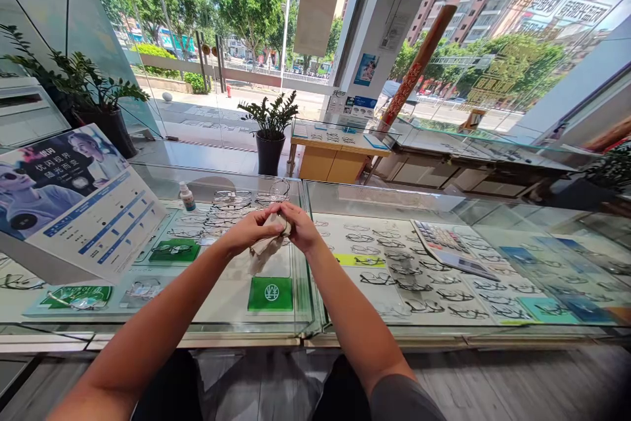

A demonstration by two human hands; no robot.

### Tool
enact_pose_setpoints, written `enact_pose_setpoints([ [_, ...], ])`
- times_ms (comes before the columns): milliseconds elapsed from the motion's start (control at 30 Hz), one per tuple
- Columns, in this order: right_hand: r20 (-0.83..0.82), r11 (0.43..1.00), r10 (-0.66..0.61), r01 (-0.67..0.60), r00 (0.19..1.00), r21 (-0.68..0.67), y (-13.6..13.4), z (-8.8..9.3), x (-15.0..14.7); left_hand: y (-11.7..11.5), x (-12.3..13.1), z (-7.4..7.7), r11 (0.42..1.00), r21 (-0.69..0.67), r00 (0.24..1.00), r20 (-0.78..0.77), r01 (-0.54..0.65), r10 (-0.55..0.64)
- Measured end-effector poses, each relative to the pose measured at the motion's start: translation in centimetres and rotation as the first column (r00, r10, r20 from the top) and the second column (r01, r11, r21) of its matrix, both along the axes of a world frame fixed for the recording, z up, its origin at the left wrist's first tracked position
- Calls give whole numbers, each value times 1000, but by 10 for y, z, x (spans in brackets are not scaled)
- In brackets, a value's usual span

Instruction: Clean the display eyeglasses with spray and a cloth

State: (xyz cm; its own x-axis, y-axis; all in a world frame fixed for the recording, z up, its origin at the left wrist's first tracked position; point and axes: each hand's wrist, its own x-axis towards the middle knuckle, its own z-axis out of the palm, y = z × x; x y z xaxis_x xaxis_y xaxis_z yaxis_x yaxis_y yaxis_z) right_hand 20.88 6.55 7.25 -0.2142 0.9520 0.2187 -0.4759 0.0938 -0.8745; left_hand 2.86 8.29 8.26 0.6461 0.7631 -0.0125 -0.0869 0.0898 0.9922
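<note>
Over the glass counter my two hands meet, fingers closed on a crumpled beige cloth [265,253] that hangs down below them. My left hand [255,227] pinches the cloth from the left. My right hand [299,225] closes round its upper end, fingertips against the left ones. A round lens of a pair of eyeglasses [279,190] shows just above my fingertips; whether it is in my grip or lies behind them, I cannot tell. Below the cloth is a green square [270,293] with a white emblem. Rows of eyeglasses [229,214] lie left of my hands.
A small spray bottle [186,197] stands on the counter at left, near a large printed display board [83,198]. A calculator [451,247] lies on the right showcase [345,322], above more frames. Beyond are a potted plant [270,145] and a wooden cabinet [323,163].
</note>
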Motion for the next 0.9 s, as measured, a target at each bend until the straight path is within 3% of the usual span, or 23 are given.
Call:
enact_pose_setpoints([
  [233, 30, 1000, 5, -6, 1000, 5, -1, 1, 0, 0, -3, 1, 999, 40, 998, -69, 5, -2],
  [567, 19, 999, -28, 28, 999, 17, -6, 10, 1, -5, 6, -4, 999, 2, 995, 97, -33, 33],
  [900, -25, 1000, 2, -2, 1000, 17, -4, 5, -3, -13, 13, -2, 983, 80, 984, 93, -162, 155],
])
